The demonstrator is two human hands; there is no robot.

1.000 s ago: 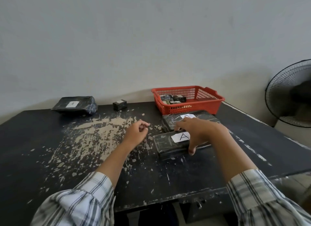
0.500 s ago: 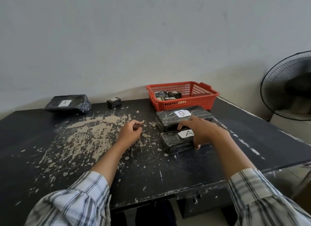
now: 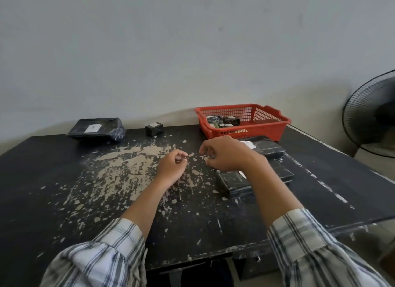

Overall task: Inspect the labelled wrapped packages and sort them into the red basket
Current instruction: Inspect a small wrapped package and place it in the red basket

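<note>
Two long black wrapped packages lie side by side right of centre. The near package (image 3: 233, 183) is partly hidden under my right forearm, which covers its label. The far package (image 3: 267, 148) shows one corner of its white label. My right hand (image 3: 226, 155) hovers just left of them with its fingers loosely curled and apart, holding nothing. My left hand (image 3: 172, 166) rests on the table in a loose fist, empty. The red basket (image 3: 263, 133) stands behind the packages and holds several small wrapped packages (image 3: 230, 120).
A flat black labelled package (image 3: 96, 129) lies at the back left, with a small black wrapped cube (image 3: 154, 128) beside it. The black table (image 3: 53, 179) has worn, flaking paint in the middle. A standing fan (image 3: 372, 115) is off the right edge.
My right hand has let go of the near package marked A and moved up and to the left, off it. The left hand has stayed put.
</note>
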